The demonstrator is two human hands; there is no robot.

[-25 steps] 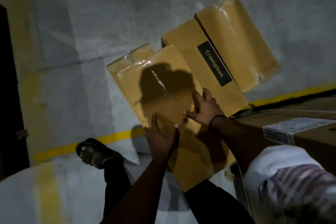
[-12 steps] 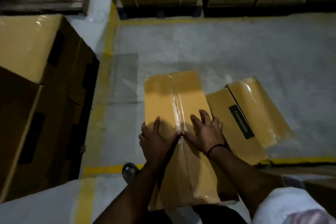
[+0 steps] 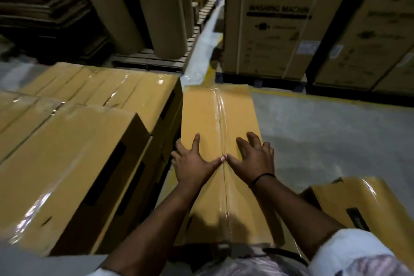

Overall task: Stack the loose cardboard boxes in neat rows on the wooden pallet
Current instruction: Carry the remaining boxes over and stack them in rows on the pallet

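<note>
I hold a long tan cardboard box with a clear tape seam lengthwise in front of my body. My left hand grips its left edge and my right hand grips its right edge, thumbs meeting on the seam. The box's left side runs just beside a stack of like boxes laid in rows on my left. Another loose box with a black label lies on the floor at lower right. What the stack rests on is hidden.
Tall LG washing machine cartons stand at the back right behind a yellow floor line. Large cardboard rolls stand on a wooden pallet at the back left. Grey concrete floor lies to the right.
I have lifted the box off the floor and turned left with it. It now points along the side of the stacked boxes, and the second loose box has dropped to lower right.
</note>
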